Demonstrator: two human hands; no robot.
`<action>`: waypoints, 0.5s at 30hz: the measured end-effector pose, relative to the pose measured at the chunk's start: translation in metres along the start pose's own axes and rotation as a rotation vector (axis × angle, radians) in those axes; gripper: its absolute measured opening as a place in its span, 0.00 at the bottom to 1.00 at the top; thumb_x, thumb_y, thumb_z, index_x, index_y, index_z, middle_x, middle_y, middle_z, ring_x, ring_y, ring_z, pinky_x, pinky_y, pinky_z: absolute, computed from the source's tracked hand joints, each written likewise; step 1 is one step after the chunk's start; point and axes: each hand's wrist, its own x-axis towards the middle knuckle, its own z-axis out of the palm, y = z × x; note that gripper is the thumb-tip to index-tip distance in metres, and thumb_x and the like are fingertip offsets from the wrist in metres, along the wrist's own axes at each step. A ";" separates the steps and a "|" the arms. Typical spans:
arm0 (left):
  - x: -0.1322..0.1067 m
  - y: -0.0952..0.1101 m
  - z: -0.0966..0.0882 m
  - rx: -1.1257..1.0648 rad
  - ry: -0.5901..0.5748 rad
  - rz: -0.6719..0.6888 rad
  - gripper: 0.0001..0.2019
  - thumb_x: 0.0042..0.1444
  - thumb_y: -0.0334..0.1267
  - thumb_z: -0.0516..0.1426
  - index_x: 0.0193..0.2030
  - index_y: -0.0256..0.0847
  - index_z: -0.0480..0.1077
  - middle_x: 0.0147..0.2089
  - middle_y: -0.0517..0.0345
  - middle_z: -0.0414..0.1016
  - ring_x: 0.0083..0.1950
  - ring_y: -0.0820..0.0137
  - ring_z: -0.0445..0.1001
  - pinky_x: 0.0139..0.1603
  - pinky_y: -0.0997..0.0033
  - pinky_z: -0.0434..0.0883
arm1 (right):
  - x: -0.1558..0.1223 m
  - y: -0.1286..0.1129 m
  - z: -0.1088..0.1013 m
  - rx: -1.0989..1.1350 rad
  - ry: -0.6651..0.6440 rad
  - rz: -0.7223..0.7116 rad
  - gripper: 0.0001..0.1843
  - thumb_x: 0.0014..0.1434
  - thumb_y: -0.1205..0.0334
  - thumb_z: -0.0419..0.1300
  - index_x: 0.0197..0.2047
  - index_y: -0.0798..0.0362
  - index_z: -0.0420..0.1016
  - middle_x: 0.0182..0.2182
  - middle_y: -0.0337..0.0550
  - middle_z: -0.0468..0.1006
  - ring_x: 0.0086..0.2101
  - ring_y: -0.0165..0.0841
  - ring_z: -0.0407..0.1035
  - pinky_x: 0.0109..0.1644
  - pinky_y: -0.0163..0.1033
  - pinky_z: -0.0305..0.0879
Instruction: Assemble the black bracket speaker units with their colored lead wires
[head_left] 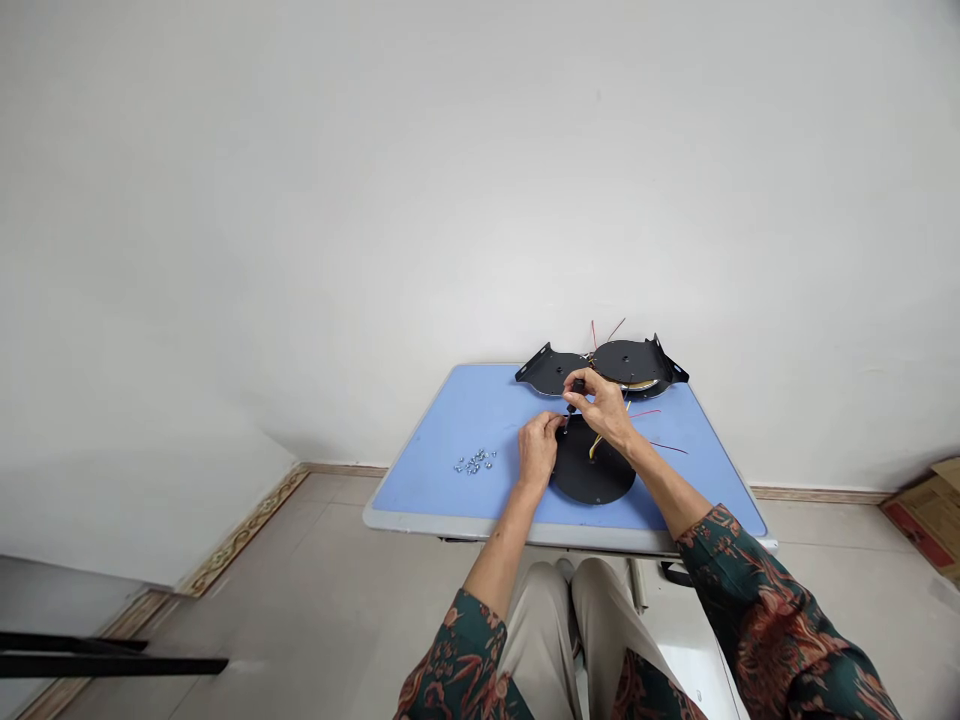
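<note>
My right hand (602,408) pinches a small screwdriver (576,390) onto a screw (565,424), while my left hand (538,448) pinches close beside it above the black disc (589,478). Fastening seems underway, and this looks to call for more turning.

Metal bits (475,461), type unclear b/c too tiny

On the counter (442,440), a pile of small screws (475,461) lies on the left side, and a round plate (592,475) lies right of it, near the front edge. Behind this plate, at the back edge, sits a wider plate (626,362). A cardboard box (926,520) stands on the floor (337,540), right of the counter.
</note>
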 end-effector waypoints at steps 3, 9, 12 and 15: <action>0.000 -0.001 0.000 0.011 -0.001 0.008 0.13 0.64 0.29 0.53 0.37 0.42 0.79 0.38 0.57 0.84 0.41 0.68 0.79 0.46 0.70 0.70 | 0.000 -0.002 -0.002 0.004 -0.045 -0.030 0.05 0.59 0.64 0.59 0.39 0.50 0.73 0.33 0.39 0.78 0.33 0.32 0.71 0.43 0.39 0.68; 0.000 -0.004 0.002 0.060 -0.010 0.013 0.11 0.65 0.30 0.54 0.37 0.42 0.78 0.39 0.56 0.83 0.41 0.66 0.78 0.46 0.69 0.69 | 0.001 -0.007 -0.005 0.008 -0.203 -0.100 0.09 0.58 0.67 0.57 0.42 0.50 0.74 0.34 0.40 0.80 0.34 0.33 0.73 0.43 0.39 0.67; 0.000 -0.004 0.002 0.080 -0.015 0.035 0.12 0.65 0.29 0.53 0.38 0.42 0.78 0.40 0.56 0.83 0.43 0.66 0.78 0.47 0.69 0.69 | 0.002 -0.005 -0.005 0.009 -0.176 -0.053 0.09 0.58 0.66 0.58 0.43 0.50 0.75 0.34 0.39 0.81 0.34 0.33 0.73 0.42 0.39 0.66; -0.001 -0.002 0.001 0.111 -0.020 0.054 0.13 0.64 0.28 0.53 0.38 0.42 0.78 0.40 0.55 0.83 0.44 0.65 0.77 0.48 0.68 0.69 | 0.003 -0.002 -0.006 0.045 -0.171 -0.009 0.10 0.58 0.65 0.58 0.44 0.51 0.76 0.34 0.39 0.81 0.35 0.33 0.74 0.42 0.39 0.67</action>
